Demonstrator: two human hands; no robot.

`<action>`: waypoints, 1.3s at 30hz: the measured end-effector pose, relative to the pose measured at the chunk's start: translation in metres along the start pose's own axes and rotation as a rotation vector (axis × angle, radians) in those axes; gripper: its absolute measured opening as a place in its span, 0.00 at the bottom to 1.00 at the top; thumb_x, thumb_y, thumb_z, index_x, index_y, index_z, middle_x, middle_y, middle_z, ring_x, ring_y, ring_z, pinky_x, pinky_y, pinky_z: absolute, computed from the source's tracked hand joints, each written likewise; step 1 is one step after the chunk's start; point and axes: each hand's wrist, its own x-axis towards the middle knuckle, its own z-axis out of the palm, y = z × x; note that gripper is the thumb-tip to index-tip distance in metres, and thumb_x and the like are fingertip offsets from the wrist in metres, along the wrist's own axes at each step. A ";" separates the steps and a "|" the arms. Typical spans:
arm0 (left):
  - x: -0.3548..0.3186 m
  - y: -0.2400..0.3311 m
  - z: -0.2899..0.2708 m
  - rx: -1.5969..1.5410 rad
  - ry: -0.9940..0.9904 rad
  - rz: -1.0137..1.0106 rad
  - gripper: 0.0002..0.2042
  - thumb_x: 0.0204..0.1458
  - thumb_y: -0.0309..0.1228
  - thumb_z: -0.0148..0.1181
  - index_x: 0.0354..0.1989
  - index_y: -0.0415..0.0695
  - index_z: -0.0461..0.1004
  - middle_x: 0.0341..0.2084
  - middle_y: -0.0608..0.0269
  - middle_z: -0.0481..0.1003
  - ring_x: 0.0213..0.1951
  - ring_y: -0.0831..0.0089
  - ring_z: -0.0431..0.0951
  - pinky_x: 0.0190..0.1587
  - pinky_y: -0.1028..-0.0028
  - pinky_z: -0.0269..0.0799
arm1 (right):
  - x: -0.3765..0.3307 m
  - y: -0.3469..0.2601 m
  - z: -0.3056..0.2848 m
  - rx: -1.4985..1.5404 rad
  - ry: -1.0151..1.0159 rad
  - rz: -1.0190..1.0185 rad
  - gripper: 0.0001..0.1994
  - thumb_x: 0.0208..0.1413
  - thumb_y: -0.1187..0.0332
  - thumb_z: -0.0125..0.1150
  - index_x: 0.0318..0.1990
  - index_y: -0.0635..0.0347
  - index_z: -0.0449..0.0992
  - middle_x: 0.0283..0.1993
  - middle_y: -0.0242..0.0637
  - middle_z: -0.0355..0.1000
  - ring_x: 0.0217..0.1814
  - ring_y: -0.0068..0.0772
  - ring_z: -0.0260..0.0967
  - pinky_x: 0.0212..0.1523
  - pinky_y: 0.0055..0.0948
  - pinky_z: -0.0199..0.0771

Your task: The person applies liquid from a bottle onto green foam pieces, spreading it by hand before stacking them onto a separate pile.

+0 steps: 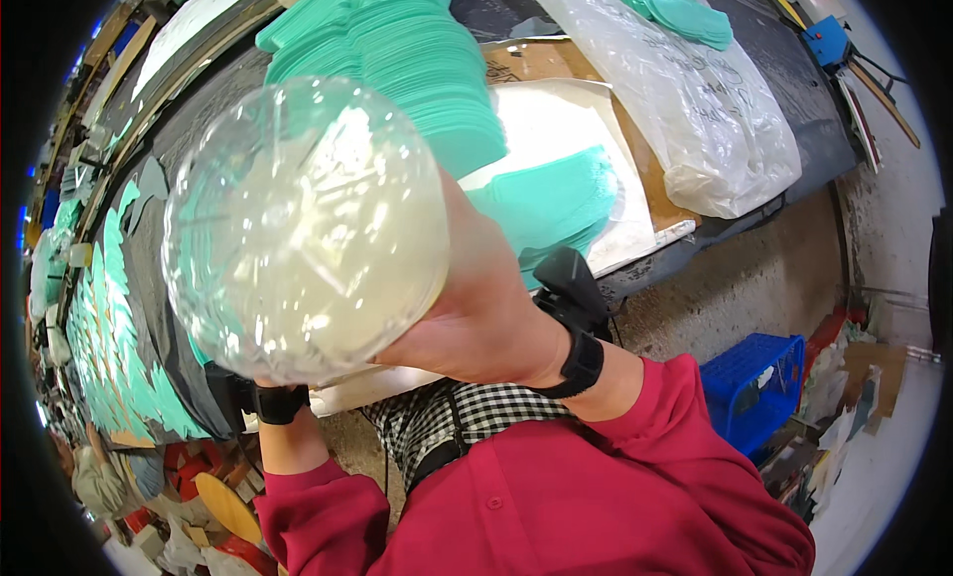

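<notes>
My right hand (476, 318) wraps the clear plastic cup (303, 228) of pale liquid, raised at frame centre-left; my left hand is hidden behind it, grip unclear. I judge it slippery, squashable; hold mid-wall, above the table (774, 109).

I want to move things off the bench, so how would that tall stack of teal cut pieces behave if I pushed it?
The teal stack looks like many thin, loose sheets, so a push would probably fan or topple it rather than slide it whole. Each piece likely flops and weighs little. It already leans toward the white sheet, so it may spill that way.
</notes>
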 end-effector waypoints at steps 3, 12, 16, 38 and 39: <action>0.013 0.028 0.014 0.114 0.045 0.039 0.46 0.44 0.41 0.70 0.70 0.40 0.52 0.66 0.39 0.55 0.67 0.48 0.56 0.67 0.53 0.51 | -0.007 -0.003 -0.029 -0.039 -0.058 -0.041 0.39 0.39 0.67 0.81 0.60 0.60 0.65 0.55 0.44 0.72 0.54 0.42 0.75 0.52 0.33 0.75; 0.039 0.046 0.011 0.516 0.137 0.111 0.41 0.45 0.29 0.71 0.70 0.51 0.58 0.59 0.49 0.65 0.61 0.53 0.66 0.62 0.61 0.64 | -0.021 -0.008 -0.156 -0.333 0.490 0.135 0.23 0.55 0.71 0.68 0.58 0.63 0.70 0.54 0.44 0.74 0.55 0.39 0.73 0.60 0.42 0.72; 0.051 0.045 0.001 0.364 0.068 0.038 0.40 0.44 0.30 0.72 0.69 0.50 0.59 0.51 0.51 0.71 0.52 0.57 0.73 0.54 0.62 0.70 | -0.032 -0.012 -0.191 -0.206 0.706 0.078 0.23 0.58 0.73 0.63 0.60 0.67 0.67 0.55 0.51 0.73 0.57 0.44 0.72 0.61 0.44 0.72; 0.035 0.050 -0.042 0.464 0.313 0.153 0.43 0.41 0.28 0.73 0.70 0.51 0.59 0.47 0.52 0.71 0.50 0.55 0.72 0.55 0.62 0.69 | -0.015 0.003 -0.099 -0.166 0.354 0.048 0.22 0.57 0.74 0.65 0.59 0.65 0.69 0.54 0.44 0.73 0.57 0.38 0.71 0.60 0.39 0.71; 0.031 0.048 -0.045 0.497 0.335 0.145 0.43 0.41 0.28 0.73 0.70 0.52 0.59 0.47 0.53 0.71 0.51 0.56 0.72 0.55 0.62 0.68 | -0.016 0.002 -0.079 -0.172 0.313 0.122 0.23 0.55 0.76 0.66 0.59 0.64 0.70 0.54 0.43 0.74 0.57 0.36 0.70 0.59 0.37 0.71</action>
